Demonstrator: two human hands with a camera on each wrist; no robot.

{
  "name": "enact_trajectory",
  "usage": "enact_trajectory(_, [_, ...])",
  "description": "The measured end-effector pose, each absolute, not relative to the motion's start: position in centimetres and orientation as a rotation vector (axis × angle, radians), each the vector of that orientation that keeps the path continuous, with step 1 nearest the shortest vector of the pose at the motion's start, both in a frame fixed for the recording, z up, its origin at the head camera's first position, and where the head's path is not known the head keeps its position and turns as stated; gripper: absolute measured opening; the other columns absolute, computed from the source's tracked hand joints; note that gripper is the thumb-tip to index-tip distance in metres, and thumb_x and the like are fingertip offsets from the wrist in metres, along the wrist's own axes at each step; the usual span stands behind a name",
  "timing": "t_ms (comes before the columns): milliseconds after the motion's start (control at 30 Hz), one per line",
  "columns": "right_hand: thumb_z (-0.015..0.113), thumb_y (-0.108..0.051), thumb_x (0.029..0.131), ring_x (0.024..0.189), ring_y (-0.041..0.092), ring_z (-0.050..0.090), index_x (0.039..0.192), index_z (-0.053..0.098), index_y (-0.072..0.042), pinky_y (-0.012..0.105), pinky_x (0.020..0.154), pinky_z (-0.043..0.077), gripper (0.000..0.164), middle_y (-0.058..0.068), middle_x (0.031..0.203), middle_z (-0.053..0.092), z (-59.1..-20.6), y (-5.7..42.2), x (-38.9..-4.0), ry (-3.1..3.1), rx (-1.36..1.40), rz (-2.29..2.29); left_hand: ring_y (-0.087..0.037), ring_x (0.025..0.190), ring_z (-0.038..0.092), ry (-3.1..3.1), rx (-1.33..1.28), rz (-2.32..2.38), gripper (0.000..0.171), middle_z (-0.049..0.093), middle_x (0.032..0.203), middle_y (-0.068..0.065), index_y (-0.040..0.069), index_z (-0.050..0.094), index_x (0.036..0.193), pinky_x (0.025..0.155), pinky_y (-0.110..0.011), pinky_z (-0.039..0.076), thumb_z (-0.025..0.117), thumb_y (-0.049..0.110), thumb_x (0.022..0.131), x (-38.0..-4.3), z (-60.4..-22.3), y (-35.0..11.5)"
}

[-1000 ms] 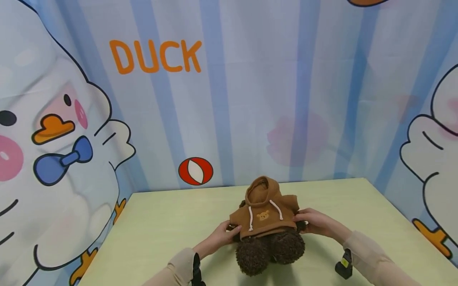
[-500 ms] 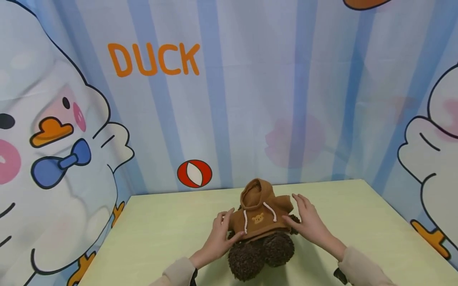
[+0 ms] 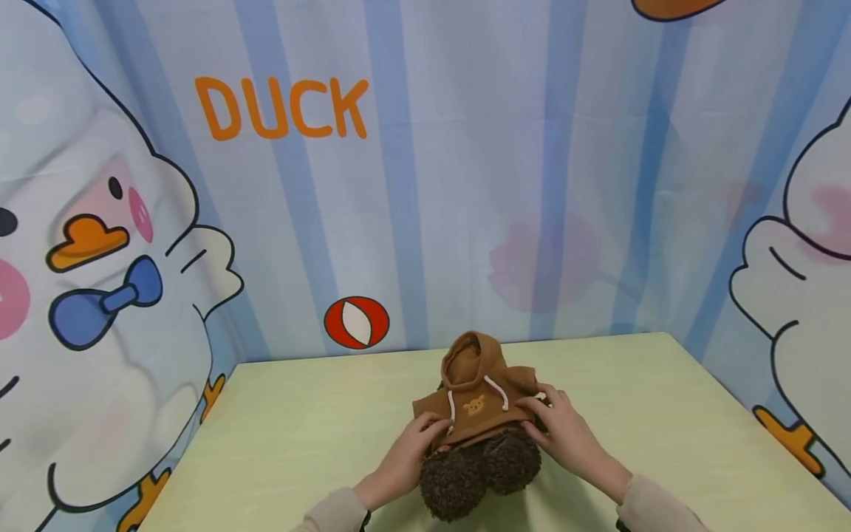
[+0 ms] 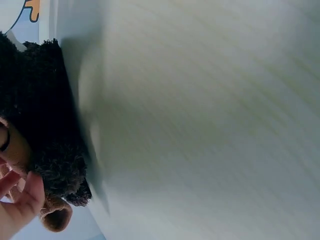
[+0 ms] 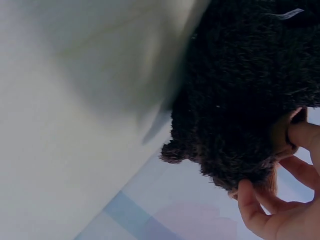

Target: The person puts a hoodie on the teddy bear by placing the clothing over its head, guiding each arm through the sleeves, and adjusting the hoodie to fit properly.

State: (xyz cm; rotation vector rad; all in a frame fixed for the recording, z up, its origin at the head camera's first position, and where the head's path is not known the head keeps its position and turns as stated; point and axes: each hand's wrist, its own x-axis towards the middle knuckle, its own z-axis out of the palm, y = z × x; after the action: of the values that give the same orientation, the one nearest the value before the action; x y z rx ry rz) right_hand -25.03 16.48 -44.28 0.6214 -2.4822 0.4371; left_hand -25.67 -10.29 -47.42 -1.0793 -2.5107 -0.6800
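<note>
A dark brown fluffy plush toy [image 3: 455, 484] sits on the table, its two round feet toward me. It wears a small brown hoodie [image 3: 488, 420] with white drawstrings and a bear face on the chest; the hood stands up with no head visible inside it. At the lower left of the hoodie, my left hand [image 3: 407, 457] pinches the hem. My right hand [image 3: 568, 434] grips the hem on the other side; in the right wrist view its thumb [image 5: 302, 135] is tucked at the hem's opening. The toy's arms are largely hidden.
The pale yellow-green table [image 3: 306, 421] spreads out on both sides of the toy. Behind it hangs a striped blue curtain [image 3: 459, 185] printed with ducks and a red ball [image 3: 357, 323]. A white tag [image 5: 290, 14] shows on the toy in the right wrist view.
Both hands let go of the toy's sides, spread apart around it, then closed on the hoodie's lower hem. The toy appears slightly further left in the view.
</note>
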Motion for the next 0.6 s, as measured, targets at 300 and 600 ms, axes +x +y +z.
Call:
enact_trajectory(300, [0.07,-0.008,0.073,0.077,0.014,0.051,0.088,0.067,-0.018,0.024,0.057,0.042,0.018,0.015,0.112,0.049,-44.2,17.1,-25.9,-2.473,0.589,0.589,-0.016,0.091,0.058,-2.562,-1.167,-0.642,0.045,0.059,0.108,-0.007,0.004,0.035,0.132,0.079,-0.029,0.047,0.044,-0.003,0.089,-26.5,-46.6,-10.3])
enact_trajectory(600, [0.051,0.002,0.085,0.064,0.01,0.054,0.09,0.06,-0.003,0.019,0.052,0.046,0.012,0.016,0.095,0.05,-41.1,16.7,-29.4,-2.47,0.714,1.017,-0.002,0.037,0.038,-2.456,-0.878,-1.447,0.036,0.059,0.111,-0.024,0.006,0.034,0.125,0.039,-0.015,0.037,0.034,-0.003,0.091,-30.1,-42.4,-9.5])
